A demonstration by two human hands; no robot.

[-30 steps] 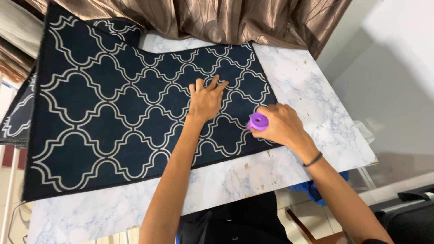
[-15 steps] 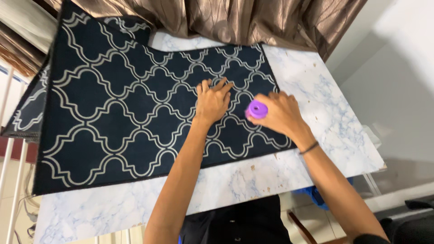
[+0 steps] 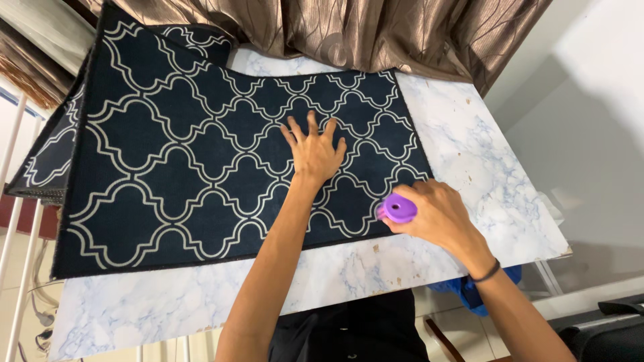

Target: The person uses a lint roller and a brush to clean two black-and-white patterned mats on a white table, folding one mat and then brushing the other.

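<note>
Right hand (image 3: 439, 216) is sitting nearest, at the near right corner of the mat (image 3: 201, 167), forearm coming in from lower right, black band on the wrist. Its grip is clamped around a purple roller (image 3: 398, 208), round end facing up at the camera, working end pressing on the mat's near edge just where it meets the bare counter (image 3: 469, 161).

Left hand (image 3: 314, 153) is lying further in, palm down flat on the mat, fingers spread wide and pointing away, holding nothing. Arm is running straight out from the body across the near strip of marble counter.

Mat is dark navy with a pale lattice pattern, lying flat on the counter, far-left part hanging past the counter edge. Brown curtain (image 3: 349, 30) is hanging at the far side, touching the mat's far edge.

Versus half a second ago: right hand with the roller is coming back toward the body, down from mid-mat to the near edge. Left hand is staying roughly put, but fingers are fanning out from bunched to spread.
</note>
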